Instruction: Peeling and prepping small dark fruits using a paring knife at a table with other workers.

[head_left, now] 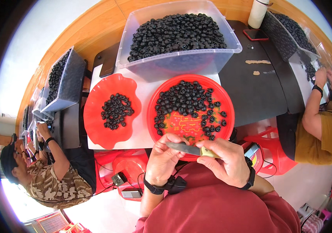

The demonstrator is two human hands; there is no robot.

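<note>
My right hand (225, 161) is closed round the pale handle of a small knife (183, 148). Its dark blade points left and reaches the fingertips of my left hand (163, 158). Those left fingers are pinched together behind the blade, and whatever they hold is hidden. Just beyond both hands lies a round red tray (230, 101) with many small round black pieces (187, 95) that have holes in them. To its left a red wavy-edged dish (95, 103) carries a smaller heap of similar black pieces (116, 111).
A large clear plastic bin (181, 64) full of black pieces stands behind the tray. A phone (108, 66) lies left of it; a red-edged phone (255, 35) and a pale bottle (257, 14) are at right. People work on both sides, near red stools (129, 171) and more bins (63, 83).
</note>
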